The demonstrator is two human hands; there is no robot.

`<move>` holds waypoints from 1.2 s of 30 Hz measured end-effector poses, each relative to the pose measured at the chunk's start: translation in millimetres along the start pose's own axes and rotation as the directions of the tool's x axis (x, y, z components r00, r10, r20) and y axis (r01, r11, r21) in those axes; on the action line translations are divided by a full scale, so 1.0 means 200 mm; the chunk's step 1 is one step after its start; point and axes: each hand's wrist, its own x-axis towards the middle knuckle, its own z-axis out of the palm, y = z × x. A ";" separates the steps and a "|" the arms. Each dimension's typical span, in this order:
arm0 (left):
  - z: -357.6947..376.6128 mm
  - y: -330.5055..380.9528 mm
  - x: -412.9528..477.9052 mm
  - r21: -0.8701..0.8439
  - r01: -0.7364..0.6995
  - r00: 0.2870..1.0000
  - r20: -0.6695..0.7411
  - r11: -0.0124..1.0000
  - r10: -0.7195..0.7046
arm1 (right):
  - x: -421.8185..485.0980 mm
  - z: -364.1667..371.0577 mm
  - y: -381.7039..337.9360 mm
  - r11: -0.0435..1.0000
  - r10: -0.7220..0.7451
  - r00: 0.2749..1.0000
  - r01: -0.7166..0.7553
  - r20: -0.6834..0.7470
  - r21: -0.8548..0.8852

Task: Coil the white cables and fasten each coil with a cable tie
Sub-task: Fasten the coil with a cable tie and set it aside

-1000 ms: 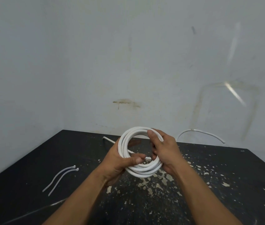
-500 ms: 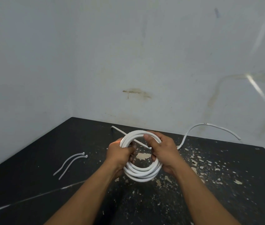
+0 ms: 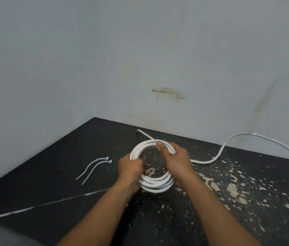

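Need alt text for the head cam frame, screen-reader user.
Two hands hold a coil of white cable over a black, speckled table, the left hand gripping its left side, the right hand its right. A loose cable length trails right; two cable ties lie left.

Black table [image 3: 42,174]: two cable ties [image 3: 94,166], cable tail [image 3: 205,162].

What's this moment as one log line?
left hand, right hand: grip round white cable coil | tail: uncoiled over black table | two white plastic cable ties: untouched
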 end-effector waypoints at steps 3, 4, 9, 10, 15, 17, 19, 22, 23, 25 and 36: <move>-0.07 0.05 0.03 0.121 -0.001 0.993 0.119 0.993 -0.014 | 0.00 0.04 0.01 0.982 0.117 0.993 -0.121 0.031 0.147; -0.10 0.07 0.04 0.176 -0.009 0.985 0.170 0.984 -0.021 | 0.00 0.05 0.02 0.968 0.165 0.985 -0.170 0.041 0.184; -0.26 0.17 0.18 0.414 -0.082 0.961 0.274 0.907 -0.038 | 0.06 0.07 0.07 0.934 0.283 0.958 -0.288 0.051 0.212; -0.29 0.18 0.22 0.502 -0.161 0.970 0.239 0.850 0.043 | 0.07 0.07 0.08 0.930 0.297 0.954 -0.301 0.052 0.209; -0.43 0.18 0.42 0.915 -0.356 0.919 0.306 0.190 0.251 | 0.12 0.04 0.11 0.922 0.320 0.946 -0.325 0.059 0.211; -0.46 0.15 0.47 0.937 -0.347 0.917 0.329 0.041 0.225 | 0.13 0.03 0.11 0.921 0.321 0.945 -0.326 0.061 0.214; -0.48 0.11 0.52 0.936 -0.348 0.913 0.353 -0.060 0.204 | 0.12 0.03 0.10 0.921 0.322 0.945 -0.328 0.064 0.208; -0.49 0.08 0.54 0.922 -0.366 0.899 0.386 -0.129 0.209 | 0.12 0.02 0.11 0.925 0.323 0.944 -0.329 0.061 0.188; -0.49 0.08 0.54 0.915 -0.380 0.891 0.401 -0.137 0.214 | 0.12 0.01 0.11 0.925 0.327 0.943 -0.333 0.063 0.186; -0.49 0.08 0.53 0.910 -0.392 0.884 0.414 -0.136 0.218 | 0.11 0.01 0.12 0.920 0.334 0.940 -0.341 0.065 0.192; -0.18 0.32 0.29 0.631 -0.474 0.875 0.258 0.614 0.410 | 0.04 -0.07 0.04 0.916 0.209 0.963 -0.254 0.170 0.311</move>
